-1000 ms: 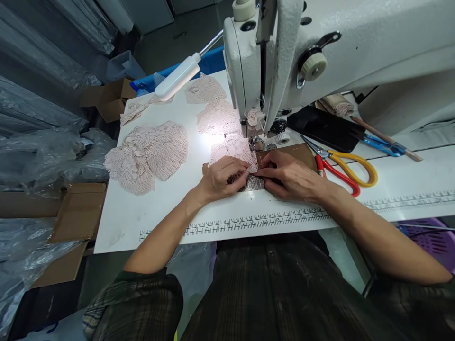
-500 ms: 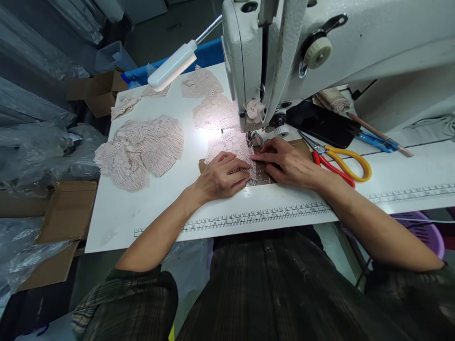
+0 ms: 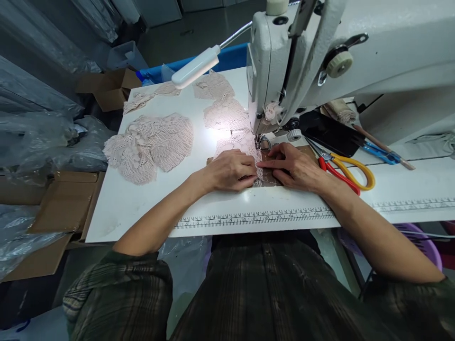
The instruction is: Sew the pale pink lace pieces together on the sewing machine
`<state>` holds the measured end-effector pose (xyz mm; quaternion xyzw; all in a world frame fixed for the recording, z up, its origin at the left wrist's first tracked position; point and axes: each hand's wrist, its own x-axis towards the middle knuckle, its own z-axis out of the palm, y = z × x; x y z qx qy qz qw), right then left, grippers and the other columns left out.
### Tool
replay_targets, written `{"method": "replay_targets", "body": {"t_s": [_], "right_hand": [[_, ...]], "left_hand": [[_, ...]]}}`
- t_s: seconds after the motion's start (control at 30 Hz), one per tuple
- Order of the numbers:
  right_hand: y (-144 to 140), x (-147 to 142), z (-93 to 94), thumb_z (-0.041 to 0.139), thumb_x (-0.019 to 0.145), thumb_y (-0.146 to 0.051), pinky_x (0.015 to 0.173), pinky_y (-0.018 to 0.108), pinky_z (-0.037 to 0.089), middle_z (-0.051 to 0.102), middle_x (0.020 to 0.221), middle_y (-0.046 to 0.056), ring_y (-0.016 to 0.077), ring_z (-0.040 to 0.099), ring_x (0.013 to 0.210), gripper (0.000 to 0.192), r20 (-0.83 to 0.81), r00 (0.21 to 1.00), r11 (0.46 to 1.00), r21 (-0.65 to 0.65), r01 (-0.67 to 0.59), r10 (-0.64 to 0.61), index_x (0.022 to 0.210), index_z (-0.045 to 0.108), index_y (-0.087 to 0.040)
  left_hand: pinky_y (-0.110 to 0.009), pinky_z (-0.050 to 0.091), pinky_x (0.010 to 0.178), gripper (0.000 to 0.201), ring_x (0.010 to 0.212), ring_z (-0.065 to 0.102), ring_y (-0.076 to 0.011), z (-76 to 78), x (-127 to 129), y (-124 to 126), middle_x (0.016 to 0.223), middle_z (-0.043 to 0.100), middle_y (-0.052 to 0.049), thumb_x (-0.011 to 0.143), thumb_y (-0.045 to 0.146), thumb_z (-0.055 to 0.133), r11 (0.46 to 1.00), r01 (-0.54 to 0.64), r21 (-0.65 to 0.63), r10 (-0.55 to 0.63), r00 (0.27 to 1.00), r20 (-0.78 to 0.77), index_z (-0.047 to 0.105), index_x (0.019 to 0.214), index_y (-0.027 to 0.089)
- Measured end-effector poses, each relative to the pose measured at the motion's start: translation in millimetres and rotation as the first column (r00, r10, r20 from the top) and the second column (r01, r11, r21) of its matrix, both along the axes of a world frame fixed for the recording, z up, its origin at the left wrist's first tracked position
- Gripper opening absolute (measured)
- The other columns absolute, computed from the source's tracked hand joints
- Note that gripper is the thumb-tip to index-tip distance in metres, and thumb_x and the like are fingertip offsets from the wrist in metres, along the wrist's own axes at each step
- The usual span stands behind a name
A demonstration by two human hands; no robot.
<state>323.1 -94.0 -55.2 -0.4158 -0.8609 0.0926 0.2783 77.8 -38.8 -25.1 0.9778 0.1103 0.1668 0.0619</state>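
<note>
White table point(image 3: 131, 203): carried lace point(image 3: 239, 141) at the machine's point(image 3: 265, 71) foot. Left hand point(image 3: 229, 169): fingers lay bent on the lace; grip could not be told. Right hand point(image 3: 298, 168): forefinger, parted from thumb, touched the lace's edge.

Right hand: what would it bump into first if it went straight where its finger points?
Probably the left hand, just ahead. The right hand points toward it across the edge of the pale lace, which its fingertip seems to touch; exact depth is hard to tell.
</note>
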Motion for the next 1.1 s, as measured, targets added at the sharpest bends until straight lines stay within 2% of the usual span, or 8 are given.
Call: {"method": "replay_targets", "body": {"t_s": [0.17, 0.27, 0.47, 0.67, 0.77, 0.87, 0.97, 1.1], "right_hand": [[-2.7, -3.6, 2.9, 0.052, 0.091, -0.016, 0.083, 0.039, 0.056, 0.059, 0.113, 0.013, 0.0255, 0.060, 0.101, 0.039, 0.008, 1.000, 0.999, -0.022, 0.028, -0.027, 0.117, 0.079, -0.026], [-4.0, -5.3, 4.9, 0.050, 0.092, -0.018, 0.082, 0.039, 0.055, 0.060, 0.114, 0.014, 0.0262, 0.061, 0.103, 0.040, 0.049, 0.997, 0.998, -0.023, 0.063, -0.061, 0.121, 0.077, -0.025], [-3.4, -14.4, 8.2, 0.047, 0.095, -0.024, 0.068, 0.036, 0.052, 0.061, 0.115, 0.015, 0.0283, 0.061, 0.102, 0.042, 0.193, 0.962, 0.979, -0.019, 0.202, -0.194, 0.128, 0.073, -0.025], [1.0, -20.9, 8.2, 0.047, 0.096, -0.031, 0.062, 0.034, 0.047, 0.061, 0.113, 0.016, 0.0288, 0.061, 0.098, 0.043, 0.260, 0.928, 0.958, -0.035, 0.285, -0.266, 0.132, 0.070, -0.025], [1.3, -17.8, 7.3, 0.047, 0.095, -0.030, 0.065, 0.035, 0.049, 0.060, 0.112, 0.015, 0.0269, 0.061, 0.094, 0.044, 0.194, 0.945, 0.959, -0.054, 0.278, -0.263, 0.132, 0.070, -0.024], [-0.4, -10.9, 7.8, 0.046, 0.095, -0.025, 0.073, 0.036, 0.052, 0.062, 0.107, 0.013, 0.0216, 0.060, 0.084, 0.044, 0.026, 0.966, 0.961, -0.091, 0.260, -0.259, 0.132, 0.070, -0.021], [-2.7, -4.9, 8.0, 0.047, 0.094, -0.022, 0.074, 0.035, 0.053, 0.065, 0.097, 0.010, 0.0187, 0.057, 0.075, 0.044, -0.090, 0.949, 0.950, -0.109, 0.294, -0.304, 0.130, 0.071, -0.019], [-3.1, -3.3, 4.2, 0.050, 0.092, -0.020, 0.082, 0.039, 0.054, 0.067, 0.103, 0.011, 0.0219, 0.061, 0.084, 0.040, -0.093, 0.951, 0.956, -0.051, 0.290, -0.294, 0.124, 0.074, -0.017]], "left_hand": [[-0.033, 0.054, 0.075, 0.026, 0.077, 0.069, -0.0158, -8.1, 1.6, -11.8, 0.089, 0.076, -0.004, 0.100, 0.026, 0.054, 0.992, -0.121, 0.034, 0.118, 0.990, 0.083, 0.074, 0.085, 0.018], [-0.034, 0.054, 0.079, 0.024, 0.082, 0.070, -0.0162, -9.8, 0.2, -14.6, 0.096, 0.076, -0.005, 0.101, 0.024, 0.054, 0.990, -0.119, 0.078, 0.112, 0.990, 0.086, 0.073, 0.089, 0.016], [-0.034, 0.055, 0.082, 0.020, 0.087, 0.069, -0.0169, -15.5, -0.8, -7.4, 0.103, 0.075, -0.007, 0.101, 0.018, 0.053, 0.983, -0.134, 0.129, 0.123, 0.988, 0.089, 0.071, 0.095, 0.015], [-0.038, 0.054, 0.089, 0.018, 0.092, 0.069, -0.0180, -22.2, -1.9, -0.4, 0.106, 0.075, -0.007, 0.102, 0.021, 0.052, 0.987, -0.136, 0.088, 0.124, 0.984, 0.124, 0.070, 0.099, 0.016], [-0.040, 0.053, 0.094, 0.018, 0.094, 0.069, -0.0179, -22.6, -2.8, -0.3, 0.107, 0.075, -0.007, 0.102, 0.021, 0.053, 0.989, -0.142, 0.049, 0.133, 0.979, 0.154, 0.070, 0.100, 0.016], [-0.042, 0.052, 0.099, 0.017, 0.094, 0.070, -0.0174, -22.7, -2.8, -1.7, 0.106, 0.076, -0.006, 0.102, 0.021, 0.054, 0.987, -0.157, 0.032, 0.149, 0.972, 0.181, 0.070, 0.100, 0.016], [-0.042, 0.052, 0.099, 0.017, 0.092, 0.070, -0.0164, -22.8, -1.9, -2.8, 0.104, 0.077, -0.005, 0.102, 0.022, 0.054, 0.986, -0.163, 0.030, 0.154, 0.969, 0.193, 0.070, 0.098, 0.016], [-0.041, 0.052, 0.098, 0.017, 0.090, 0.070, -0.0158, -22.4, -1.1, -3.3, 0.103, 0.077, -0.005, 0.102, 0.022, 0.055, 0.985, -0.172, 0.032, 0.162, 0.967, 0.198, 0.070, 0.097, 0.017]]}}
